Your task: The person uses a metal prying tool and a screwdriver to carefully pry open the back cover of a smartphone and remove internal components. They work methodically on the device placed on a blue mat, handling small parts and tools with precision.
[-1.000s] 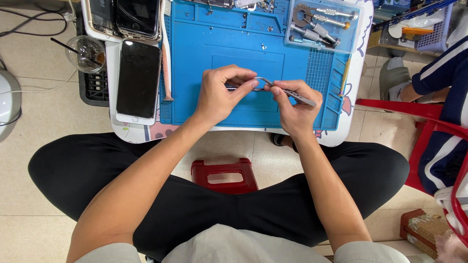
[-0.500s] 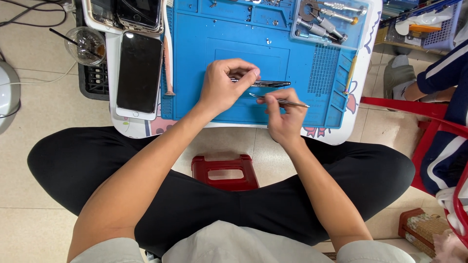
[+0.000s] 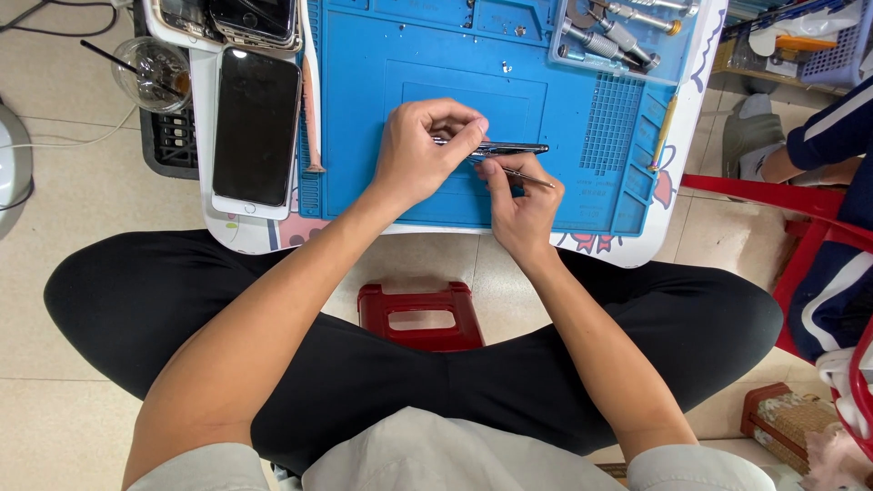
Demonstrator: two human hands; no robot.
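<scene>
Over the blue repair mat (image 3: pixel 436 55) on our low table (image 3: pixel 637 250), our left hand (image 3: pixel 420 150) pinches a dark slim tool (image 3: pixel 505 148) lying level, tip pointing right, while our right hand (image 3: pixel 518 202) grasps thin tweezers (image 3: pixel 529 177) angled down-right.

Bare blue mat (image 3: pixel 364 109) lies open left of the hands, up to the pink tool (image 3: pixel 311 109) along its edge. Beyond that, a dark phone (image 3: pixel 255 127) fills the desk's (image 3: pixel 637 250) left margin. The clear tray of screwdrivers (image 3: pixel 609 36) blocks the far right corner; the gridded patch (image 3: pixel 611 123) below it is bare.
</scene>
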